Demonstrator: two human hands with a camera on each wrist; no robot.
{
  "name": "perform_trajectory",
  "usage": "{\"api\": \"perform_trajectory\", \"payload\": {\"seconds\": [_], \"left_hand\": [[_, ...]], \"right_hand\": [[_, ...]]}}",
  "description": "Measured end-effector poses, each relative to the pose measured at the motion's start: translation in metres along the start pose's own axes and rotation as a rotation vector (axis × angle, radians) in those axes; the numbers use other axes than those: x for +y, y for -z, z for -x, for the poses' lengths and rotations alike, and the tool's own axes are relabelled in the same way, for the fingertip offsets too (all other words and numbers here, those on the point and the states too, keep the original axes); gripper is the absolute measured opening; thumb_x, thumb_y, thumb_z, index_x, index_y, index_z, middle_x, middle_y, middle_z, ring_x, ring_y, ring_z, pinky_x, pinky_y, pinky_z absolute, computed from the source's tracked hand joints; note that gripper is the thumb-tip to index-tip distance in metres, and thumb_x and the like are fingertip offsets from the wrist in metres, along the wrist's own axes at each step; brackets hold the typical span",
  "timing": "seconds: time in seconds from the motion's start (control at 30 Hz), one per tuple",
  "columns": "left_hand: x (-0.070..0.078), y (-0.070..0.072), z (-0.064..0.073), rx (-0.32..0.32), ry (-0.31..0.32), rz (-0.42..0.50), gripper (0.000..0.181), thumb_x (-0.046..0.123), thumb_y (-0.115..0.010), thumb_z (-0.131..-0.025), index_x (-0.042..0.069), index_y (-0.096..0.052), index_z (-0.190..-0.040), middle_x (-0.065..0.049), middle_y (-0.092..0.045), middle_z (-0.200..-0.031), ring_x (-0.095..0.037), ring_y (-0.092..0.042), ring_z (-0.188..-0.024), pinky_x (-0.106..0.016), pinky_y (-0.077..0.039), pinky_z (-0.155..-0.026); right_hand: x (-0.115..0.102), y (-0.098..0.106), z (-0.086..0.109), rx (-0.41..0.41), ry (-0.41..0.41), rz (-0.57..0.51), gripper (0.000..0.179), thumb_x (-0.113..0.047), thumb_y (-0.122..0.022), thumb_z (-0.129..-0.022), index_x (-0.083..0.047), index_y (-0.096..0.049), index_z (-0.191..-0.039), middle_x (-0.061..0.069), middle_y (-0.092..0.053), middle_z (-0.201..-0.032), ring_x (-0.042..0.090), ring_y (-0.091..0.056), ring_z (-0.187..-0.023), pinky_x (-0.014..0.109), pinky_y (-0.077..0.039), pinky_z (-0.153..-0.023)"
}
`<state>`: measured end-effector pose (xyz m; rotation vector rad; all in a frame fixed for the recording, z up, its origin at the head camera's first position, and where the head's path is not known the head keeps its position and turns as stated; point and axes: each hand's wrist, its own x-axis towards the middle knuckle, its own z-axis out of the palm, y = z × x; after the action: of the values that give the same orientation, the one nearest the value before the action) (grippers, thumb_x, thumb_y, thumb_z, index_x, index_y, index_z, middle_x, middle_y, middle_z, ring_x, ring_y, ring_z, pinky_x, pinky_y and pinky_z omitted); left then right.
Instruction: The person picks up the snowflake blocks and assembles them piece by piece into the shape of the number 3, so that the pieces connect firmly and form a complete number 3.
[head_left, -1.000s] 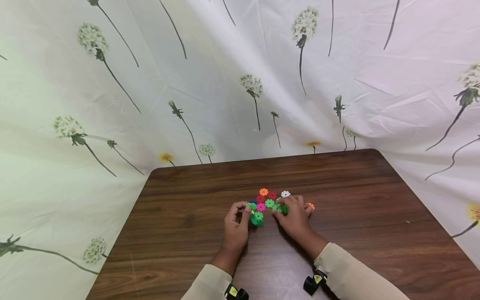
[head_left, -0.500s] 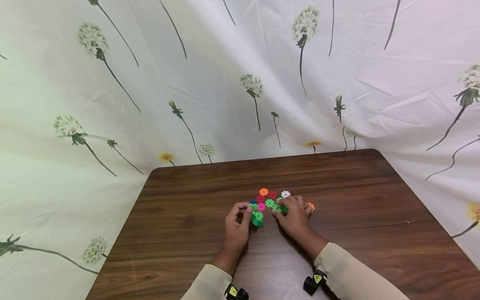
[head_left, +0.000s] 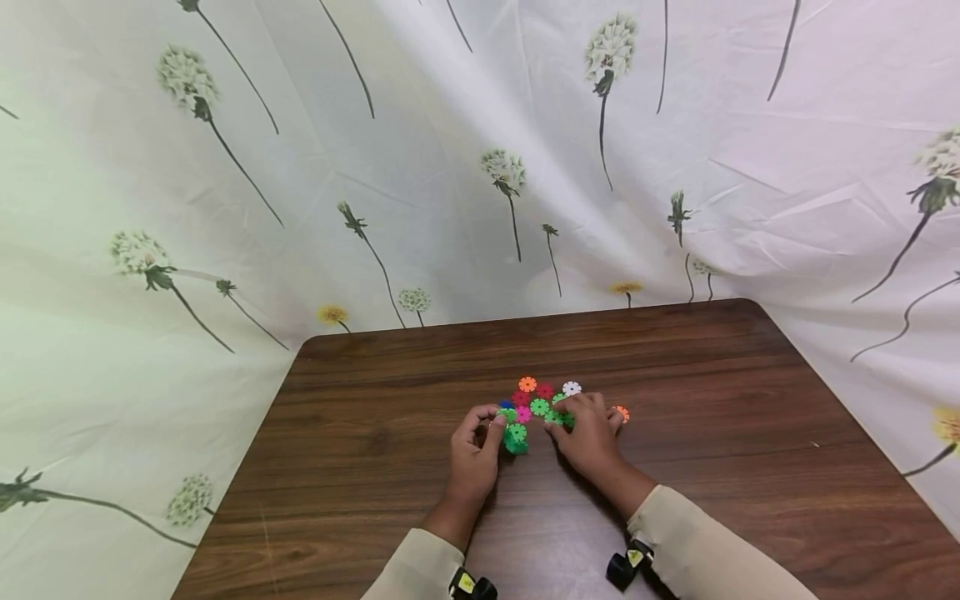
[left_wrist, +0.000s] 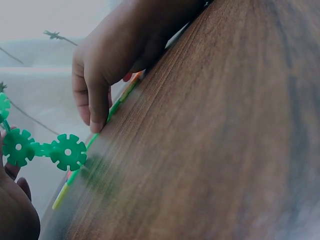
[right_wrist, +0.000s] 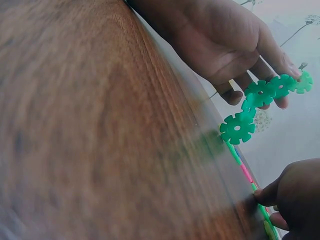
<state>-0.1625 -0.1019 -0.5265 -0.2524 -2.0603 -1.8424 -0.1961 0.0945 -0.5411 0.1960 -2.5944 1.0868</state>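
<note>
My left hand (head_left: 474, 454) pinches the upper end of a short chain of green notched interlocking discs (right_wrist: 237, 128), raised at an angle over the table. The chain's low end hangs close by a flat shape of linked discs (head_left: 539, 407), coloured green, pink, red, orange, blue and white. With thumb and fingers bent down, my right hand (head_left: 592, 437) grips the green discs on that shape's right side and covers part of it. Seen edge-on in the left wrist view, the flat shape is a thin strip along the tabletop under the right hand's fingertips.
The brown wood-grain table (head_left: 360, 450) extends around both hands. Behind it hangs a white cloth (head_left: 435, 208) printed with dandelions. An orange disc (head_left: 621, 413) shows just past the right hand.
My left hand has shifted very slightly to the right, and the green chain's upper disc has turned a little with it. The right hand and the flat shape stay in place.
</note>
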Motion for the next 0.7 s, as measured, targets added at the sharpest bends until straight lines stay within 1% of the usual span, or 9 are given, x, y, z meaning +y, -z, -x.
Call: {"api": "perform_trajectory", "payload": {"seconds": [0.17,0.33,0.53,0.7], "left_hand": [[-0.0001,0.0003,0.0004,0.000,0.003,-0.005,0.007,0.013,-0.068,-0.109,0.008,-0.073,-0.110,-0.011,-0.072,-0.110,-0.015,-0.057,-0.084,-0.022,-0.048,-0.072],[-0.0001,0.0000,0.0002,0.003,-0.002,-0.008,0.007,0.013,-0.068,-0.109,0.009,-0.073,-0.110,-0.010,-0.073,-0.109,-0.017,-0.059,-0.088,-0.022,-0.049,-0.074],[-0.0004,-0.0001,-0.0002,0.001,-0.009,-0.002,0.007,0.012,-0.068,-0.109,0.008,-0.073,-0.110,-0.011,-0.073,-0.109,-0.014,-0.059,-0.087,-0.023,-0.049,-0.074],[-0.0009,-0.0001,-0.0006,-0.004,-0.004,-0.004,0.007,0.014,-0.068,-0.109,0.009,-0.073,-0.110,-0.010,-0.073,-0.110,-0.011,-0.059,-0.089,-0.024,-0.049,-0.075]], "right_hand": [[0.0004,-0.0002,0.0008,-0.005,-0.005,-0.028,0.025,-0.009,-0.090,-0.088,-0.008,-0.080,-0.111,0.011,-0.078,-0.117,0.035,-0.056,-0.124,0.066,-0.024,-0.100],[-0.0003,-0.0005,0.0016,-0.040,-0.010,-0.059,0.031,-0.005,-0.088,-0.089,-0.008,-0.078,-0.118,0.011,-0.078,-0.119,0.036,-0.054,-0.127,0.067,-0.022,-0.102],[-0.0009,-0.0014,0.0016,-0.070,-0.014,-0.039,0.030,-0.005,-0.085,-0.092,-0.007,-0.077,-0.120,0.013,-0.075,-0.126,0.039,-0.049,-0.133,0.069,-0.022,-0.103],[-0.0027,-0.0006,0.0017,-0.092,-0.009,-0.038,0.030,-0.005,-0.084,-0.093,-0.005,-0.076,-0.122,0.016,-0.073,-0.128,0.042,-0.047,-0.134,0.071,-0.020,-0.104]]}}
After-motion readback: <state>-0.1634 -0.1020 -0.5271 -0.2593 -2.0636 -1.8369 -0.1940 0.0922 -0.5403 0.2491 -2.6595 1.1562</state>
